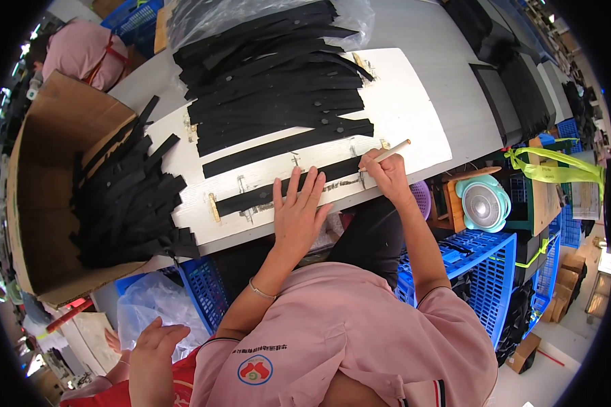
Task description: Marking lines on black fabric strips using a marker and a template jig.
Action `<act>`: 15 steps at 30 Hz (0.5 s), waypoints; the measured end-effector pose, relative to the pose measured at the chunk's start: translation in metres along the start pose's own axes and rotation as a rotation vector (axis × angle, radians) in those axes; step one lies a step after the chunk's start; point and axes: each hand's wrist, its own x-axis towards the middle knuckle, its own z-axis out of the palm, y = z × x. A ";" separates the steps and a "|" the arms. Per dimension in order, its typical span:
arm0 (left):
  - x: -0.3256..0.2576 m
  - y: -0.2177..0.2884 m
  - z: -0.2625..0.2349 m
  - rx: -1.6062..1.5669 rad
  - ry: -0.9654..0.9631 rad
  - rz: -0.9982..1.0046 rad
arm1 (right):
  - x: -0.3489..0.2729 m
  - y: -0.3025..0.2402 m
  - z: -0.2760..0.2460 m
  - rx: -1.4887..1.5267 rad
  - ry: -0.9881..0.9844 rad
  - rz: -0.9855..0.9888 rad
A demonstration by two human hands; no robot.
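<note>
A black fabric strip (251,197) lies slantwise along the near side of a white board (417,112). My left hand (297,214) rests flat on it, fingers spread and holding nothing. At the strip's right end, my right hand (387,178) pinches a slim white pencil-like marker (395,150). The marker's lower tip is hidden by my fingers. Just beyond lies another single strip (285,148), and past it a thick, overlapping pile of black strips (271,95). Dark marks and tan tape pieces (214,207) show on the board.
Left stands an open cardboard box (44,176) with a heap of black strips (125,197). Blue plastic crates (485,281) and a turquoise fan (482,202) are at right. Another person's hand (155,356) is at lower left; a person in pink (81,54) is far left.
</note>
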 end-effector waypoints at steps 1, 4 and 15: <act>0.000 -0.001 0.001 -0.001 -0.002 0.004 | 0.001 -0.002 -0.001 -0.025 -0.008 -0.028; -0.002 -0.004 0.002 -0.084 0.020 -0.020 | 0.001 0.001 -0.002 -0.018 -0.015 -0.043; -0.027 -0.029 -0.019 -0.014 0.077 -0.096 | -0.001 -0.016 0.006 0.213 0.037 0.147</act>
